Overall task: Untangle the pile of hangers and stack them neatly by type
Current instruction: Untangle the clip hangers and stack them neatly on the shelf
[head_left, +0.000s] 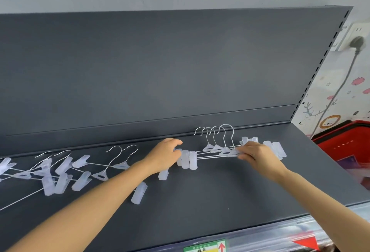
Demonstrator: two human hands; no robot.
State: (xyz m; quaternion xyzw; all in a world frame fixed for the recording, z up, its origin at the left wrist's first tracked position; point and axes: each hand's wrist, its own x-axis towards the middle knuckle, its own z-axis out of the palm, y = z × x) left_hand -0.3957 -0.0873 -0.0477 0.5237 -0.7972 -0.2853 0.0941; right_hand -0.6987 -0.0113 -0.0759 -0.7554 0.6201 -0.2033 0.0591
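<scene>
Several wire clip hangers with translucent white clips lie lined up as a neat stack (215,148) on the dark grey shelf (200,191), hooks pointing toward the back panel. My left hand (166,155) grips the clips at the stack's left end. My right hand (256,154) pinches the bars and clips near the stack's right end. A tangled pile of the same clip hangers (60,169) spreads over the shelf's left part, partly under my left forearm. One loose clip end (139,192) shows just below that forearm.
A tall grey back panel (160,67) rises behind the shelf. A red basket (348,147) sits past the shelf's right edge. A plug and grey cable (356,45) hang on the decorated wall. Price labels (204,246) run along the shelf's front edge.
</scene>
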